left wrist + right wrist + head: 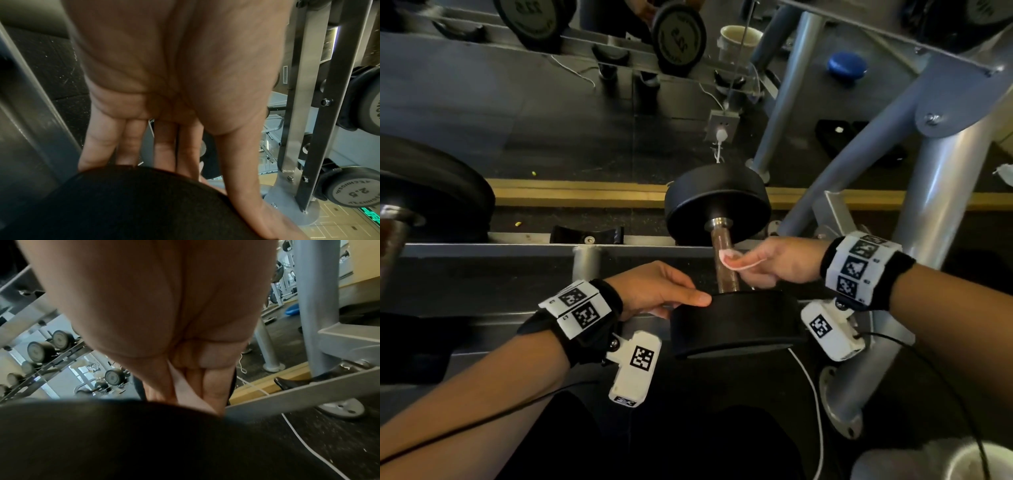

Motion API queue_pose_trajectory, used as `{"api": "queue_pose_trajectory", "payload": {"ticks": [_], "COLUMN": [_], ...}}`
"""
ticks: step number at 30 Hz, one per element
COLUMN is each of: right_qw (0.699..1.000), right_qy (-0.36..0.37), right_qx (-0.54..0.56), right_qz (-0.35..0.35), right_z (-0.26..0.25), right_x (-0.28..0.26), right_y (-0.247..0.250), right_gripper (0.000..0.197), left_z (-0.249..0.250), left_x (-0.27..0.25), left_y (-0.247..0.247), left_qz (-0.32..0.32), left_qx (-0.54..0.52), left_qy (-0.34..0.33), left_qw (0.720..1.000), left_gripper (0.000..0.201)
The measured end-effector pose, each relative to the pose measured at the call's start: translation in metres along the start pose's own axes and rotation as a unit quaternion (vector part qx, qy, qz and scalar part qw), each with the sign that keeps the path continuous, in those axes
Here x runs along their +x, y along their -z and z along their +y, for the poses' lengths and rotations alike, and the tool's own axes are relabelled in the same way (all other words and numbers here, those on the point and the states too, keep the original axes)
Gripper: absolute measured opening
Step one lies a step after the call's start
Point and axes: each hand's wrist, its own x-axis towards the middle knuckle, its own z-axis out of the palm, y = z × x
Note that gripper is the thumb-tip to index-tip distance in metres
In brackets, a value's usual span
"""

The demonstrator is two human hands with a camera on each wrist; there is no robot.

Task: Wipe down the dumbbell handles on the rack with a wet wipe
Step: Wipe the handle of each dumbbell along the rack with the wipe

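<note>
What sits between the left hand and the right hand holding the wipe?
In the head view, the dumbbell's handle and near black head lie between the left hand and right hand pinching the wipe.

Dumbbell [729, 274]: black round heads, brown knurled handle [726, 270], lying across the grey rack [482, 250] rails, handle running front to back. Near head overhangs the front rail. Wet wipe [739, 262]: small, white-pink, folded, pressed against the right side of the handle, mid-length.
</note>
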Motion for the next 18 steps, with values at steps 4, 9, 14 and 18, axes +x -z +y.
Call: {"api": "queue_pose_trajectory", "payload": {"ticks": [4,9,14,18], "right_qw": [0.996,0.938,0.896,0.875], "right_qy": [-0.048,-0.041,-0.055,-0.061], "right_qx": [0.054,0.34,0.428,0.454], "right_qz": [-0.045,0.061,0.106,0.159], "right_z": [-0.022,-0.04,-0.05,-0.046], "right_x": [-0.016,-0.032,-0.027,-0.024], "right_y": [0.014,0.022,0.002,-0.018], "right_gripper": [0.03,0.009,0.012,0.011], "left_z": [0.008,0.029,0.034,0.032], "left_x": [0.001,0.001,0.005,0.009], "left_y": [0.001,-0.008,-0.013,-0.007], "left_qz": [0.019,0.096,0.116,0.115], "left_qx": [-0.026,-0.072,-0.145,-0.139], "left_qy": [-0.031,-0.155,-0.175,-0.158], "left_qw": [0.999,0.981,0.967,0.971], "left_gripper": [0.058,0.057,0.024,0.013]}}
